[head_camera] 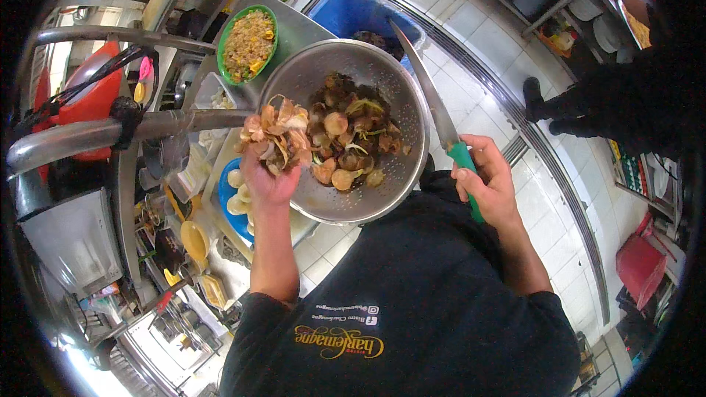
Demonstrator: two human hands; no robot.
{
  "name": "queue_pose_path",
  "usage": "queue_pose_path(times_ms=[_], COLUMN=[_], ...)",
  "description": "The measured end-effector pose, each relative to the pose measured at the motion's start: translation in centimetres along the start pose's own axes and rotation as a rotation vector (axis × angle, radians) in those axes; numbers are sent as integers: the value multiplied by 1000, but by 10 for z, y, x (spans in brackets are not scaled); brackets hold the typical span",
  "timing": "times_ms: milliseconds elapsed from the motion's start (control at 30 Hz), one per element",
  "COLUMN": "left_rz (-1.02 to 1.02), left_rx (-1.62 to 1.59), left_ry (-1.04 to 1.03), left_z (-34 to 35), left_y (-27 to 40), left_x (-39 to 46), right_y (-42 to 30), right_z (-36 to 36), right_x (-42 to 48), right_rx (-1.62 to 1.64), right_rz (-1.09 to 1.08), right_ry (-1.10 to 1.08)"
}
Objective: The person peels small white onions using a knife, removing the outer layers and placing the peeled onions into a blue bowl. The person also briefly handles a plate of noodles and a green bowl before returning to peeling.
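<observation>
My left hand (271,176) is raised at the colander's left side and grips a heap of papery onion skins (280,132). A large perforated metal colander (405,176) holds several small unpeeled onions (342,179) among dark skins and a few greenish sprouts. My right hand (485,179) is to the right of the colander, closed on the green handle of a kitchen knife (433,99); the long blade points up and away from me. A blue plate (225,190) with several peeled onions (238,204) is just left of my left wrist.
Beyond the colander stands a blue bin (342,8) with dark waste inside. A green bowl of fried rice (248,47) rests on the metal counter (303,25). A metal rail (182,124) runs in from the left. Another person's dark-clad legs (601,116) are at the right, beyond a floor drain grate (496,96).
</observation>
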State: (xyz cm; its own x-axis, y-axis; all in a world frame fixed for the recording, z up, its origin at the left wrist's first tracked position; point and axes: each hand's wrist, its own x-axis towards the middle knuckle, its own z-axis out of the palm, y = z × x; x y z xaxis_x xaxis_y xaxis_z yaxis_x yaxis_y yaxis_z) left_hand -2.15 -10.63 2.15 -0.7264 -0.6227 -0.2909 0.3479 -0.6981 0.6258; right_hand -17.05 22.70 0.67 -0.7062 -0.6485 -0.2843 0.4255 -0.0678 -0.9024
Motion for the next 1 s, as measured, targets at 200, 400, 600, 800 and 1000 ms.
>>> queue_pose_path(times_ms=[200,400,600,800,1000], left_rz=[20,-6,-110,-420,-351], left_rx=[133,670,1477,1729,2063], left_ry=[-220,-267,-229,-234,-216], left_z=[48,100,113,92,104], left_y=[9,-24,-73,-90,-98], left_x=[73,231,322,385,389], right_y=[-1,-13,-12,0,0], right_z=[-4,-15,-39,-63,-69], right_x=[-2,-14,-44,-67,-63], right_rx=[2,-48,-11,17,23], right_rz=[-11,-10,-2,12,-16], right_ry=[7,85,317,539,572])
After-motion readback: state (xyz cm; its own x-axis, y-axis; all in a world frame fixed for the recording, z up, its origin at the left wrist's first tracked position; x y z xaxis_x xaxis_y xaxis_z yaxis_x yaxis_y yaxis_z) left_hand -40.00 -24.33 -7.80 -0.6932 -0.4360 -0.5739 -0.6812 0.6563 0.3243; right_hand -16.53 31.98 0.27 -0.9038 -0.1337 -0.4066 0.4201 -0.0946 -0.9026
